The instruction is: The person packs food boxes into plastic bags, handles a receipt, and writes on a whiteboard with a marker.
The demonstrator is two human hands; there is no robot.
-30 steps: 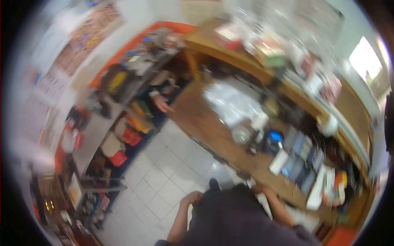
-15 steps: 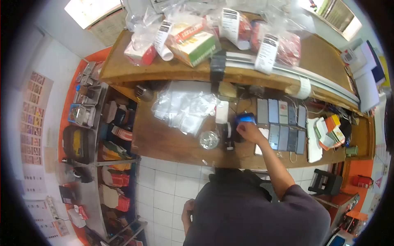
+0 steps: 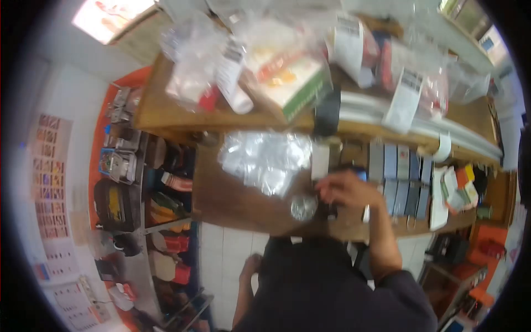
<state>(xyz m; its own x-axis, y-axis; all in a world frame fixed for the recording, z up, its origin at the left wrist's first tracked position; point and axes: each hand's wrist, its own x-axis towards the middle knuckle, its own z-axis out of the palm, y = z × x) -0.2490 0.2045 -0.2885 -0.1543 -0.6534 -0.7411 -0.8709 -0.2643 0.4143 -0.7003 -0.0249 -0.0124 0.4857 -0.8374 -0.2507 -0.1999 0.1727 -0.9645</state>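
My right hand (image 3: 351, 189) reaches over the wooden desk, its fingers pointing left and blurred by motion. Beneath and beside it is a black upright object (image 3: 332, 211), mostly covered by the hand. Part of a phone with a lit blue screen (image 3: 362, 175) shows just behind the hand. To the left of the fingers sits a round clear container (image 3: 303, 207), with a white box (image 3: 320, 161) farther back. My left hand (image 3: 253, 265) hangs low beside my body, away from the desk; its fingers are too blurred to read.
Clear plastic bags (image 3: 271, 160) lie on the desk's left half. Several phones (image 3: 391, 161) stand in rows to the right. Above, a wooden shelf (image 3: 265, 123) carries bagged boxes with paper receipts. A metal rack (image 3: 141, 193) stands at the left.
My right hand has moved left from the blue-lit phone to above the black object. My left hand has risen slightly in view. The whole view has shifted and blurred.
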